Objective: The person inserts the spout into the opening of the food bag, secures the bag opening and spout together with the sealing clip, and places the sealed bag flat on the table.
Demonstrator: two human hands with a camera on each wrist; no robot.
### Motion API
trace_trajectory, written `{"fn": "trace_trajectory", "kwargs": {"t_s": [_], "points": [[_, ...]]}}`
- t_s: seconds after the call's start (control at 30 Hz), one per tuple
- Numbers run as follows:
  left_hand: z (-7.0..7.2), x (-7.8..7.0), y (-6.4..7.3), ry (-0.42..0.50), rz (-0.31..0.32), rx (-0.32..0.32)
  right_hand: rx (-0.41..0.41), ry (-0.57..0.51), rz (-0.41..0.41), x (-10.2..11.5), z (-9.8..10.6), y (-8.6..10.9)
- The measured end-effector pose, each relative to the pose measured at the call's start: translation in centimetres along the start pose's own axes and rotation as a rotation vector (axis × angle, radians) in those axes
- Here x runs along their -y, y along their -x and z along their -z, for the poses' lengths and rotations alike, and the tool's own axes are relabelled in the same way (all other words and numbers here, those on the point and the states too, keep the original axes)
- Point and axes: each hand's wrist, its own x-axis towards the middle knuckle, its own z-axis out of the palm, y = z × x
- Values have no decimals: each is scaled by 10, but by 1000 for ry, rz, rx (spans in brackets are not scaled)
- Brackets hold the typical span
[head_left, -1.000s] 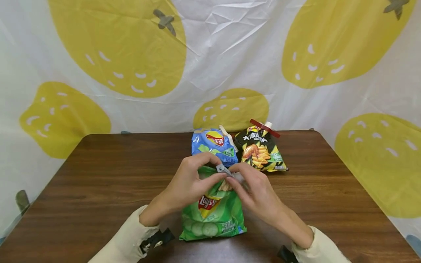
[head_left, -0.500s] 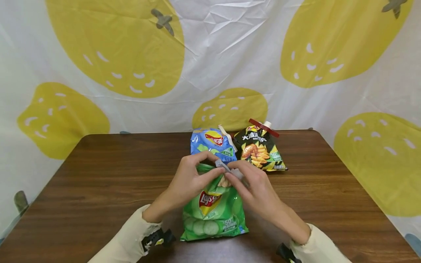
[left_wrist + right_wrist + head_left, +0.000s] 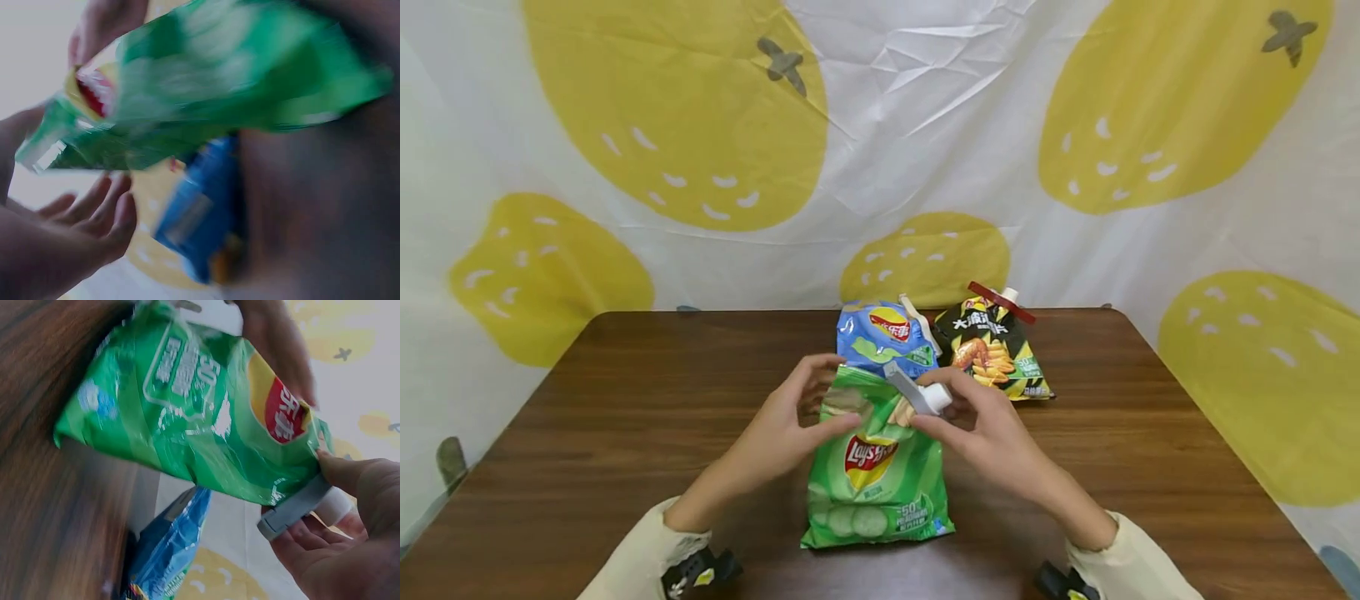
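A green Lay's chip bag (image 3: pixel 872 479) stands nearly upright at the table's middle, its logo towards me. Across its top right corner lies a grey bag clip (image 3: pixel 906 386) with a white screw cap (image 3: pixel 936 397). My right hand (image 3: pixel 996 425) pinches the clip and the bag's corner, thumb in front and fingers behind, as the right wrist view shows. At the bag's upper left, my left hand (image 3: pixel 778 421) is spread, with loosely bent fingers behind the edge and the thumb over the front. In the left wrist view those fingers are apart from the clip.
Behind the green bag stand a blue chip bag (image 3: pixel 868 333) with a pale clip (image 3: pixel 920 323) and a black chip bag (image 3: pixel 992 354) with a dark red clip (image 3: pixel 1000 302). The wooden table (image 3: pixel 647 433) meets a lemon-print cloth (image 3: pixel 737 267) at its back edge.
My left hand has let go of the clip and moved left to the bag's side. The clip's white cap now shows. My right hand stays at the clip.
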Motion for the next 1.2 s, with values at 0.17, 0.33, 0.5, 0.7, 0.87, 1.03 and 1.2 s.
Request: {"fn": "trace_trajectory", "kwargs": {"t_s": [0.17, 0.33, 0.5, 0.7, 0.87, 1.03, 1.2], "points": [[13, 31, 37, 95, 154, 191, -60, -52, 21, 3, -13, -5], [21, 45, 55, 174, 164, 159, -21, -111, 47, 8, -28, -20], [35, 52, 69, 176, 187, 69, 96, -157, -74, 3, -34, -29], [55, 55, 85, 145, 235, -12, 418, -7, -236, -19, -40, -11], [63, 54, 85, 111, 244, -76, 538, -31, -204, -26, -59, -8], [74, 57, 81, 10, 222, -206, 433, -114, -149, -24, -86, -31], [99, 59, 75, -179, 217, -332, 278, -92, -95, -20, -115, -66]]}}
